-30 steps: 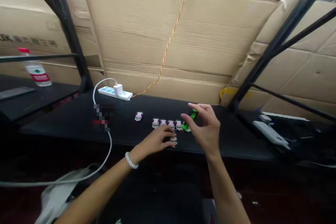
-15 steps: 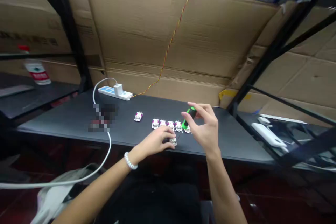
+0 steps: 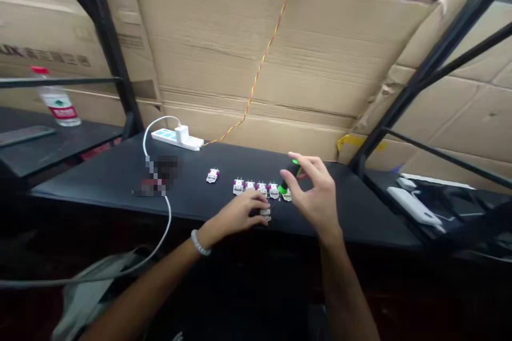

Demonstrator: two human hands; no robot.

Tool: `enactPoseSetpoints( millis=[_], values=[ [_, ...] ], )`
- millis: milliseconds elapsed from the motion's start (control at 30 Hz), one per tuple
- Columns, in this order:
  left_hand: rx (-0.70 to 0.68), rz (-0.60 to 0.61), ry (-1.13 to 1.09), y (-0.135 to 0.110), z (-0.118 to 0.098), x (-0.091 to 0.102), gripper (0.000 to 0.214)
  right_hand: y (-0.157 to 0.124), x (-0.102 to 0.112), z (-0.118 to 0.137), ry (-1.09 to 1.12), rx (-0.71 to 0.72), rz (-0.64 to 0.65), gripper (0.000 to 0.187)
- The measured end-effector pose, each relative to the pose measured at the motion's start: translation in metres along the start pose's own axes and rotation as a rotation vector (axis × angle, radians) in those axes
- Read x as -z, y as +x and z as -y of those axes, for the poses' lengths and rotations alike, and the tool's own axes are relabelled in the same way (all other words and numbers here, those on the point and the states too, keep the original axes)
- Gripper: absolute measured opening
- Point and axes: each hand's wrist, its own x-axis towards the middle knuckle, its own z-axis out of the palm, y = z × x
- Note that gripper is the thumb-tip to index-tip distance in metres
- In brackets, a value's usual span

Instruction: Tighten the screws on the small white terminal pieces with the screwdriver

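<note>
My right hand grips a black and green screwdriver by its handle, tilted with its thin shaft pointing down and left. Under the shaft's tip lies a small white part near the front edge of the table. My left hand pinches that part between thumb and fingers and holds it against the tabletop. Just behind it, several white and purple plug-like parts with metal prongs stand in a row. One more such part lies apart, farther left.
A white power strip with a plugged-in charger lies at the back of the black table. Its white cable runs over the front edge. Black frame posts flank the table, and a water bottle stands at left.
The screwdriver handle tilts a little more to the right, with my right hand shifted slightly that way. My left hand keeps its grip on the small part. The view has moved slightly.
</note>
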Motion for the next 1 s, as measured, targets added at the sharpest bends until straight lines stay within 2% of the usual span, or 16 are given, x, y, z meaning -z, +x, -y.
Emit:
enactPoseSetpoints(
  millis=[100, 167, 233, 367, 433, 533, 600, 667, 800, 867, 1000],
  values=[
    [0.004, -0.006, -0.004, 0.000, -0.001, 0.001, 0.027, 0.002, 0.006, 0.002, 0.096, 0.010, 0.161, 0.043],
    [0.001, -0.009, -0.002, 0.000, -0.001, 0.001, 0.028, 0.002, 0.006, 0.005, 0.119, 0.014, 0.201, 0.046],
    [0.000, -0.008, 0.003, 0.000, 0.000, 0.000, 0.029, 0.003, 0.003, 0.007, 0.099, 0.016, 0.159, 0.040],
    [-0.004, 0.000, 0.006, 0.000, 0.001, 0.000, 0.029, 0.002, -0.003, 0.006, 0.012, -0.010, -0.024, 0.032],
    [-0.002, -0.008, 0.002, 0.000, 0.001, 0.000, 0.030, 0.001, -0.002, 0.004, 0.037, -0.008, 0.000, 0.032],
    [-0.002, -0.009, -0.002, -0.001, 0.000, 0.000, 0.029, -0.001, 0.002, 0.002, 0.121, -0.009, 0.130, 0.041],
    [0.002, -0.005, -0.002, -0.001, 0.000, 0.000, 0.030, -0.001, 0.003, 0.002, 0.146, -0.017, 0.164, 0.042],
    [0.007, -0.005, 0.000, -0.001, 0.000, 0.000, 0.030, 0.001, 0.001, 0.002, 0.114, -0.006, 0.142, 0.038],
    [0.009, 0.000, -0.009, 0.000, -0.001, 0.000, 0.028, 0.002, -0.004, 0.001, -0.006, -0.014, -0.018, 0.034],
    [0.017, 0.009, -0.004, 0.000, -0.003, 0.001, 0.026, 0.001, -0.003, 0.000, -0.010, -0.036, -0.035, 0.032],
    [0.016, 0.012, 0.001, 0.001, -0.004, 0.002, 0.027, -0.002, 0.003, 0.001, 0.102, -0.018, 0.137, 0.046]
  ],
)
